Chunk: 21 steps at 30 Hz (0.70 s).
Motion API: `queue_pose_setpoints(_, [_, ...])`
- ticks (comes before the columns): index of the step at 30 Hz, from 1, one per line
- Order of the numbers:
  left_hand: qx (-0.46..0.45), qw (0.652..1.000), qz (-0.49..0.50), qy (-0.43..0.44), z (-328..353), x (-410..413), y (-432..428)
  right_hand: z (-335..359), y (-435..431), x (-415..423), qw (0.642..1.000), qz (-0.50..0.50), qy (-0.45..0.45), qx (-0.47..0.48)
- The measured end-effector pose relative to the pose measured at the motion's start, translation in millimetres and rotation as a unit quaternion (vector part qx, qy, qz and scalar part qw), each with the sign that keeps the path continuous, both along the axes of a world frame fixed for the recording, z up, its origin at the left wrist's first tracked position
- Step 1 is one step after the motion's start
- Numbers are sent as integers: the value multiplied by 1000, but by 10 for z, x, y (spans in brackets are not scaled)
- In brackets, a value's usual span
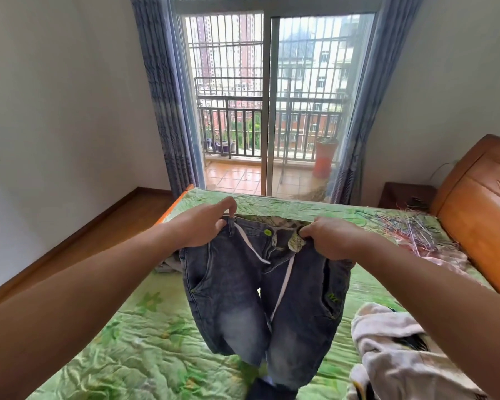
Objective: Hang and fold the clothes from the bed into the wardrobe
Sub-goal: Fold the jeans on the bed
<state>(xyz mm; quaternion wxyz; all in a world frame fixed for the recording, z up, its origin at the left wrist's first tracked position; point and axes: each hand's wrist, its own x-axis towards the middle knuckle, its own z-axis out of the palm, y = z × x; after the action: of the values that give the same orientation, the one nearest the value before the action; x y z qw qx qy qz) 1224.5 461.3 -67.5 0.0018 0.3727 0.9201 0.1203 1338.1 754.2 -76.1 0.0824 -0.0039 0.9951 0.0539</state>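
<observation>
Denim jeans (260, 295) hang by the waistband over the green-covered bed (145, 336), pinched at each end by the left hand (198, 226) and right hand (329, 239) (fly unbuttoned, white drawstring loose), so folding seems underway, and next the legs likely need bringing together.

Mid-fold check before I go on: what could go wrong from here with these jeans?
1. The left hand only pinches the waistband of the jeans, so that side may slip.
2. The loose white drawstring could snag.
3. The legs hang over a dark garment on the bed and might drag it.
</observation>
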Motion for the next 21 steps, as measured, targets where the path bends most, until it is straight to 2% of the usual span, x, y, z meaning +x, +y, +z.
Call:
queue_pose_setpoints(4, [-7,1000,-7,-18,41,61,31,72,-103,-15,984,-53,-8,-169])
queue_pose_setpoints(7, [28,998,18,-56,102,107,144,143,-179,-83,940,-111,26,-320])
queue_pose_setpoints(8, [53,995,31,-80,128,158,196,179,-198,-93,915,-135,30,-378])
queue_pose_setpoints(10, [119,983,41,-131,173,284,295,234,-215,-106,842,-175,19,-510])
queue_pose_setpoints(12, [161,971,35,-173,206,416,382,271,-251,-119,774,-198,-1,-601])
queue_pose_setpoints(15, [183,948,16,-260,232,594,478,281,-342,-131,713,-232,-10,-661])
queue_pose_setpoints(17, [165,947,-12,-276,232,688,507,277,-420,-116,687,-248,6,-683])
queue_pose_setpoints(19, [97,972,-22,-213,177,730,527,278,-473,-104,675,-262,36,-688])
queue_pose_setpoints(21, [45,991,-24,-127,97,739,550,257,-499,-121,689,-270,52,-671])
